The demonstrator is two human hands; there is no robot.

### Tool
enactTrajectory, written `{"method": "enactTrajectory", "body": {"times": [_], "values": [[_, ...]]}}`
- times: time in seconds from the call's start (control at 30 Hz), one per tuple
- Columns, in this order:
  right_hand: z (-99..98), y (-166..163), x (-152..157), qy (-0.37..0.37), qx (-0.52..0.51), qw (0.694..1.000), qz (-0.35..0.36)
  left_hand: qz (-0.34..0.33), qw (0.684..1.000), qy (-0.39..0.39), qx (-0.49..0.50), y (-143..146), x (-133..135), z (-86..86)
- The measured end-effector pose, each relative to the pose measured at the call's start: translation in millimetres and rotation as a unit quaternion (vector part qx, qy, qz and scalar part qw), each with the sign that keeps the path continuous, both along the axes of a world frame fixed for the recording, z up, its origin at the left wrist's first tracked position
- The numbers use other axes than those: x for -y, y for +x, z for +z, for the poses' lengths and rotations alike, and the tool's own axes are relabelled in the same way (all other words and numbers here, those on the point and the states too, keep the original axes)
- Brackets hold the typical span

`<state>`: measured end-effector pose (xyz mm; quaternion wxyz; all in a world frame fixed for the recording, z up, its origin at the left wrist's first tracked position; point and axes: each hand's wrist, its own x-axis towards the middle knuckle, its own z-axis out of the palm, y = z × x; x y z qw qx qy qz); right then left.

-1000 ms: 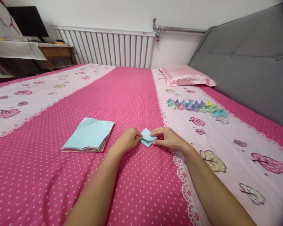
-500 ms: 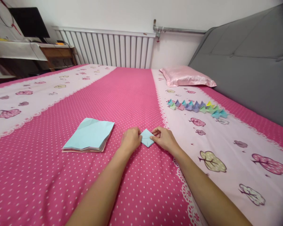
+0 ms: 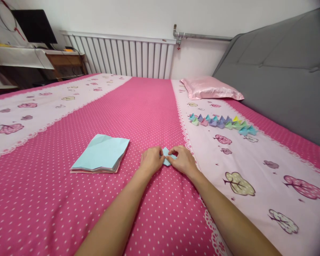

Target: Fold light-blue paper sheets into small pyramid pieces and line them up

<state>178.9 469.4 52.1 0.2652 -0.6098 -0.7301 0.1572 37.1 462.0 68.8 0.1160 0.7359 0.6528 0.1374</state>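
Observation:
A small folded piece of light blue paper (image 3: pixel 166 163) lies on the pink dotted bedspread, partly covered by my fingers. My left hand (image 3: pixel 152 159) is closed on its left side, thumb and fingertips together at the paper. From the right, my right hand (image 3: pixel 183 160) pinches it, the thumb reaching near its middle. Both thumbs almost meet over the paper. To the left of my hands sits a stack of square paper sheets (image 3: pixel 101 153), with a light blue one on top.
Several small folded paper pieces (image 3: pixel 221 122) in mixed colours stand in rows at the right. Behind them are a pink pillow (image 3: pixel 210 88) and a grey headboard (image 3: pixel 277 67). A white radiator (image 3: pixel 122 55) runs along the wall; a monitor (image 3: pixel 34 27) stands at the far left.
Both hands have moved inward over the folded paper, their thumbs now close together near its middle. Less of the paper shows. The stack and the coloured pieces have stayed put.

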Motion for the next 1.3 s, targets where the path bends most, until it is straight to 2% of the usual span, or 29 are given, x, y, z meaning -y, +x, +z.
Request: {"method": "enactTrajectory", "body": {"times": [0.2, 0.6, 0.77, 0.87, 1.0, 1.3], "values": [[0.4, 2, -2, -0.018, -0.011, 1.000, 0.000, 0.006, 1.000, -0.022, 0.012, -1, -1, 0.8], [-5.2, 15, -10, -0.073, -0.088, 0.992, 0.050, 0.020, 0.999, -0.037, 0.023, -11, -2, 4.1], [5.6, 26, -8, -0.088, -0.053, 0.986, 0.132, -0.001, 0.999, -0.036, 0.023, -16, -1, 7.6], [11.3, 30, -6, -0.058, -0.027, 0.982, 0.179, -0.035, 0.998, -0.040, 0.031, -21, 0, 9.0], [9.5, 29, -6, 0.010, -0.006, 0.980, 0.198, -0.088, 0.995, -0.019, 0.046, -26, -1, 7.9], [6.6, 29, -8, 0.090, 0.010, 0.973, 0.211, -0.099, 0.993, -0.008, 0.069, -27, 0, 6.7]]}}
